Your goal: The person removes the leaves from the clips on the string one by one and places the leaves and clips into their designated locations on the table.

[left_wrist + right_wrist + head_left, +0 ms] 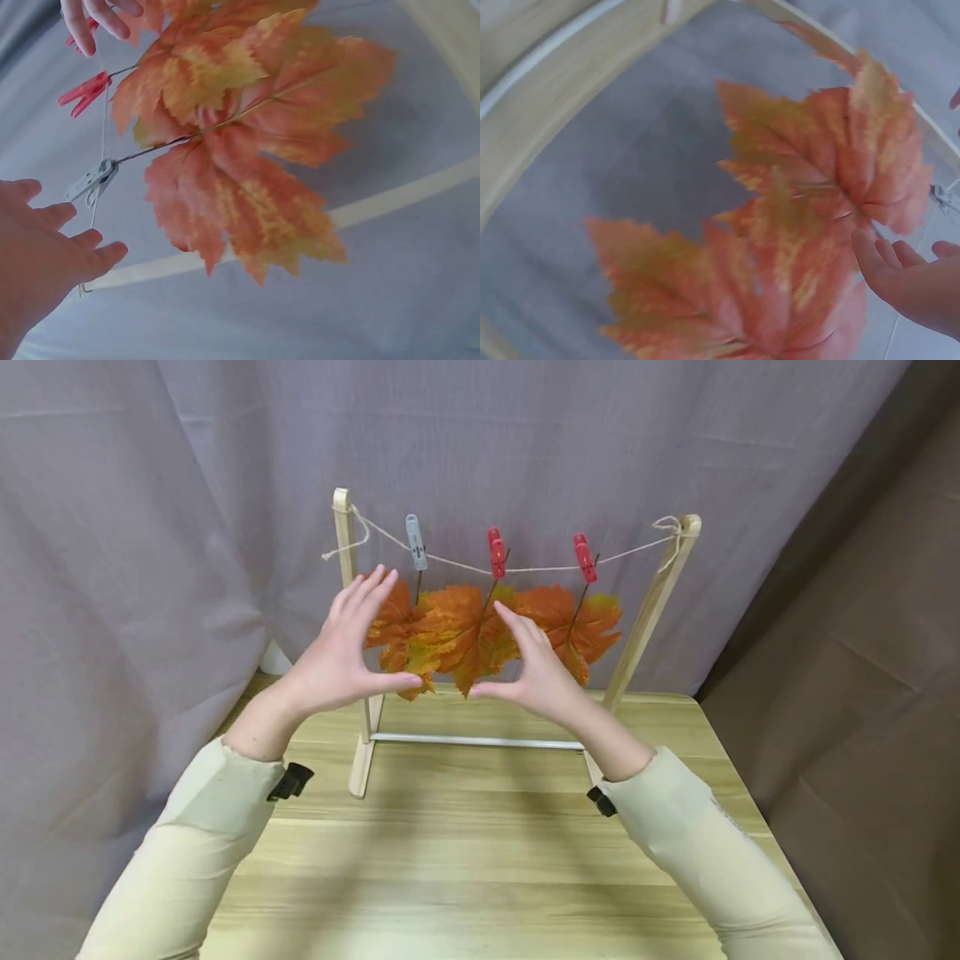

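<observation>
Three orange-yellow maple leaves hang by their stems from a string [540, 569]: a left leaf [392, 620], a middle leaf [453, 627] and a right leaf [600, 631]. A grey clothespin [416, 545] clips the left one; a red clothespin [497, 553] and another red clothespin [584, 558] clip the others. My left hand [333, 652], fingers extended and thumb apart, is in front of the left leaf, holding nothing. In the left wrist view its fingers are near the grey clothespin [96, 178]. My right hand [543, 677] is held likewise before the middle and right leaves, empty.
The string is tied between a left wooden post [344, 539] and a right wooden post [648, 610], joined low down by a pale crossbar [476, 741]. This frame stands on a wood-grain table [450, 860]. A grey curtain [510, 435] hangs behind.
</observation>
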Demonstrator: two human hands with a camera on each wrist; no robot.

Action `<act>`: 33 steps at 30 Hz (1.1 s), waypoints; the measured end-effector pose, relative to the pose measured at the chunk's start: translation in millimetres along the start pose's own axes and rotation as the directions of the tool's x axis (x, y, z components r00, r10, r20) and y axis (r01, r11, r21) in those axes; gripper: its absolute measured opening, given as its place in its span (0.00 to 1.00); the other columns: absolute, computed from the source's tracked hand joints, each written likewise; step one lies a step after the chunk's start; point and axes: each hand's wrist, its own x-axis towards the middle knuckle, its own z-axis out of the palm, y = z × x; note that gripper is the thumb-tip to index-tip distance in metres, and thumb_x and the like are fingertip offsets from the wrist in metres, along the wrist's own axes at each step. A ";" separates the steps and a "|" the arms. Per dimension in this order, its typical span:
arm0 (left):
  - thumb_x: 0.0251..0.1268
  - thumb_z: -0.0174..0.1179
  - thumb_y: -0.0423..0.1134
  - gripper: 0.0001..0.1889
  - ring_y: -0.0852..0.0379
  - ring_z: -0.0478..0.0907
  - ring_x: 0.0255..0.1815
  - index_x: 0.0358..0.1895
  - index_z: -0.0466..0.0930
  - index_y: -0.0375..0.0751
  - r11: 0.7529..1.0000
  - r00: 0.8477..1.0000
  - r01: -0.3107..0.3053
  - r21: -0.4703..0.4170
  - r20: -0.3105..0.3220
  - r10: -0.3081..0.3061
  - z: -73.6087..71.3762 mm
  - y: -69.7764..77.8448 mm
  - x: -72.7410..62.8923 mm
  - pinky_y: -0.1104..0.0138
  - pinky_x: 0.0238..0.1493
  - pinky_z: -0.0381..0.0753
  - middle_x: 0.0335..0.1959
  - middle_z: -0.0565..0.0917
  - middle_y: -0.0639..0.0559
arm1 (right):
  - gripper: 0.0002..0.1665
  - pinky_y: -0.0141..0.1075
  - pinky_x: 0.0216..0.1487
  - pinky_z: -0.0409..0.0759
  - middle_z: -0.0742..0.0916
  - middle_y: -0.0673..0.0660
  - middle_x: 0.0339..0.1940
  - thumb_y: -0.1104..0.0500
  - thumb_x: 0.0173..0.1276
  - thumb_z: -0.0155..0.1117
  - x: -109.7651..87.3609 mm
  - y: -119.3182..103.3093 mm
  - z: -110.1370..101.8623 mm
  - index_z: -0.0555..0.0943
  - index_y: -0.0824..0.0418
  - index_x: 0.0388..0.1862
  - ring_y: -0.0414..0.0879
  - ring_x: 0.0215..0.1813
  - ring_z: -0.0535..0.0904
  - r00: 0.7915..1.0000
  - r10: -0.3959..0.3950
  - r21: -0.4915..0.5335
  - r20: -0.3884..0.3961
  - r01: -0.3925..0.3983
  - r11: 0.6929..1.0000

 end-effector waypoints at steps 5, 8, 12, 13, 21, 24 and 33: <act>0.49 0.69 0.47 0.54 0.51 0.37 0.77 0.75 0.39 0.56 0.989 1.000 0.019 -0.150 -0.019 -0.023 -9.6 3.6 16.8 0.40 0.70 0.48 0.77 0.40 0.57 | 0.60 0.53 0.69 0.62 0.62 0.58 0.72 0.51 0.50 0.76 16.0 -17.1 -1.2 0.49 0.51 0.75 0.54 0.70 0.59 1.000 0.020 0.124 -0.022 -0.017 0.992; 0.51 0.67 0.47 0.52 0.54 0.41 0.77 0.75 0.40 0.57 0.971 0.999 0.022 -0.237 -0.037 -0.032 -14.1 6.2 26.8 0.45 0.72 0.47 0.77 0.43 0.58 | 0.59 0.50 0.70 0.62 0.62 0.58 0.72 0.50 0.51 0.75 25.7 -26.6 -0.5 0.50 0.52 0.75 0.53 0.70 0.59 0.999 0.031 0.151 -0.009 -0.029 0.988; 0.54 0.65 0.45 0.50 0.54 0.46 0.76 0.75 0.41 0.58 0.945 0.997 0.042 -0.323 -0.051 -0.061 -19.0 8.9 37.4 0.49 0.73 0.49 0.76 0.46 0.59 | 0.58 0.46 0.69 0.64 0.62 0.58 0.71 0.49 0.52 0.74 37.4 -36.3 2.3 0.50 0.51 0.75 0.52 0.69 0.60 0.998 0.061 0.185 0.014 -0.063 0.981; 0.54 0.65 0.45 0.49 0.54 0.47 0.76 0.75 0.41 0.58 0.940 0.996 0.046 -0.337 -0.053 -0.068 -19.7 9.2 39.9 0.50 0.73 0.50 0.76 0.46 0.58 | 0.58 0.45 0.69 0.65 0.62 0.57 0.71 0.49 0.52 0.74 39.6 -38.4 3.0 0.50 0.51 0.75 0.51 0.69 0.61 0.997 0.074 0.194 0.016 -0.076 0.978; 0.59 0.62 0.43 0.46 0.49 0.59 0.71 0.75 0.41 0.50 0.910 0.993 0.075 -0.407 -0.057 -0.107 -23.1 10.2 56.6 0.56 0.69 0.64 0.76 0.50 0.55 | 0.54 0.42 0.62 0.73 0.63 0.53 0.71 0.46 0.55 0.71 56.0 -50.3 7.0 0.52 0.49 0.75 0.49 0.65 0.67 0.988 0.155 0.258 0.026 -0.156 0.953; 0.61 0.59 0.45 0.43 0.51 0.62 0.68 0.75 0.43 0.49 0.909 0.987 0.117 -0.400 -0.053 -0.151 -25.7 11.2 61.9 0.56 0.66 0.68 0.75 0.53 0.54 | 0.52 0.42 0.60 0.74 0.65 0.53 0.71 0.45 0.56 0.70 61.8 -53.6 7.5 0.53 0.50 0.74 0.48 0.63 0.68 0.981 0.190 0.289 0.042 -0.194 0.938; 0.64 0.54 0.51 0.39 0.56 0.61 0.69 0.74 0.46 0.46 0.915 0.978 0.189 -0.357 -0.012 -0.207 -28.6 11.3 70.8 0.59 0.67 0.66 0.73 0.58 0.53 | 0.49 0.41 0.61 0.73 0.70 0.57 0.68 0.45 0.57 0.69 78.4 -59.6 15.5 0.58 0.56 0.72 0.49 0.63 0.70 0.970 0.236 0.305 0.059 -0.242 0.921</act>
